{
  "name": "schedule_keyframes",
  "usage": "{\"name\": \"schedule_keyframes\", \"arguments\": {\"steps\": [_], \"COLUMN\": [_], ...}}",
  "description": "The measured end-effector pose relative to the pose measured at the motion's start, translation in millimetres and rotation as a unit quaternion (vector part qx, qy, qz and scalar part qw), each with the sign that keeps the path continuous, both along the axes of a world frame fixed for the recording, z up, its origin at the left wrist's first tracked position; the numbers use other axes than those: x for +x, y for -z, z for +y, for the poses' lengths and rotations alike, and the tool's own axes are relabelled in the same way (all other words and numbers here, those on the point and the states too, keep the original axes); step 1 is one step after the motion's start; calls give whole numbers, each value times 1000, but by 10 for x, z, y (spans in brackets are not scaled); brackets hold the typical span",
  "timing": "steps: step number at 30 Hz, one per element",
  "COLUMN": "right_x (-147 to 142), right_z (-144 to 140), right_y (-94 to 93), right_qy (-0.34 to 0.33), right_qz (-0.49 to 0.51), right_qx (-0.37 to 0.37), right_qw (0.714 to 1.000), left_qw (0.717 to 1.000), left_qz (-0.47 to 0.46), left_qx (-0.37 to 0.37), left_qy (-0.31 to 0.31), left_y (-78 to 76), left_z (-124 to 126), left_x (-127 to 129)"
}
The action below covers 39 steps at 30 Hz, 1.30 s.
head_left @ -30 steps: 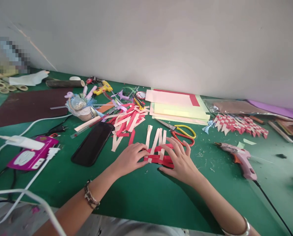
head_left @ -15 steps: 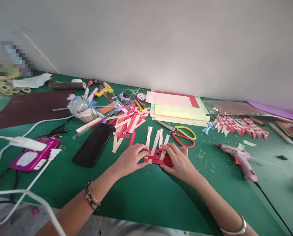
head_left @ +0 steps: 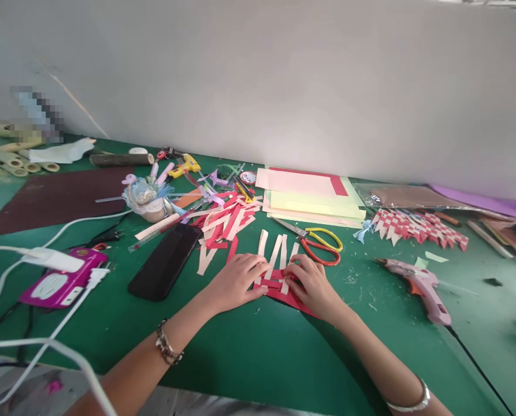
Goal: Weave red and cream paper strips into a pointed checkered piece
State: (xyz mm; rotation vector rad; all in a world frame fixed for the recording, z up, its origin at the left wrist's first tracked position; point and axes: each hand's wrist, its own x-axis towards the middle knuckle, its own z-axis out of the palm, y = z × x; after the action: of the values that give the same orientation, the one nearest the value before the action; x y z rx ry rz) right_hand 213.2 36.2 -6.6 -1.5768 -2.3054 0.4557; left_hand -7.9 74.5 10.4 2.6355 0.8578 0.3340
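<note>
Green table (head_left: 240,358) stands against a plain grey wall (head_left: 258,86), with its near edge toward the person. Near the middle of the work area lies a paper weave (head_left: 275,284), made of red strips running sideways and cream strips (head_left: 275,256) whose loose ends point toward the wall. Both hands are at the weave, one at each end. Left hand (head_left: 239,283): partly open, fingers curved, thumb and fingertips set apart at the left end of the weave; whether it pinches or only presses the paper cannot be told. Right hand (head_left: 313,286): fingers bent, fingertips and thumb close together over the right part; its hold on a strip cannot be confirmed. Scissors (head_left: 301,232) with one yellow and one red handle lie just beyond the right hand, blades slightly apart. Left of the weave, a black phone (head_left: 166,263) lies flat, near a pile of red and cream strips (head_left: 229,218). Paper sheets (head_left: 318,202) are stacked behind the scissors. To the right, a pink glue gun (head_left: 422,283) lies on its side, in front of a red-and-white checked paper piece (head_left: 418,227) with pointed edges.
</note>
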Motion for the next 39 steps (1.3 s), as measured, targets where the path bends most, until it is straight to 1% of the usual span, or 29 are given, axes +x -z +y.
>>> {"name": "schedule_keyframes", "arguments": {"steps": [2,4,8,12,16,17,19,21,22,26,29,31,34,37,39], "right_x": [2,8,30,56,113,133,173,201,207,184,148,130,115,107,103], "right_z": [19,38,72,96,188,234,350,478,537,691,711,696,665,654,660], "right_y": [21,26,2,-56,-97,-96,-79,-45,-25,35,35,21,4,0,2], "right_qy": [0,1,-3,-42,-85,-86,-63,-26,-20,-38,-38,-17,4,-8,-13], "right_qz": [5,15,53,84,101,110,122,107,90,49,44,37,-6,-40,-39], "right_qx": [2,5,-4,-26,-41,-37,-19,1,-1,-11,-13,0,20,5,-7], "right_qw": [1000,1000,999,995,990,990,990,994,996,998,998,999,1000,999,999], "left_qw": [1000,999,997,992,989,988,988,988,988,990,990,990,988,987,987], "left_qz": [1,13,73,105,124,129,133,135,134,122,117,120,130,133,137], "left_qx": [17,31,25,18,4,0,-4,-4,-3,9,14,11,-2,-9,-13], "left_qy": [11,15,-22,-70,-81,-80,-77,-75,-75,-76,-73,-75,-82,-84,-85], "left_y": [-1,31,142,206,212,213,221,237,247,283,279,259,224,205,203], "left_z": [20,26,-15,-65,-68,-65,-56,-50,-47,-42,-42,-45,-50,-52,-51], "left_x": [70,147,281,356,381,382,383,381,379,373,374,380,391,397,397]}}
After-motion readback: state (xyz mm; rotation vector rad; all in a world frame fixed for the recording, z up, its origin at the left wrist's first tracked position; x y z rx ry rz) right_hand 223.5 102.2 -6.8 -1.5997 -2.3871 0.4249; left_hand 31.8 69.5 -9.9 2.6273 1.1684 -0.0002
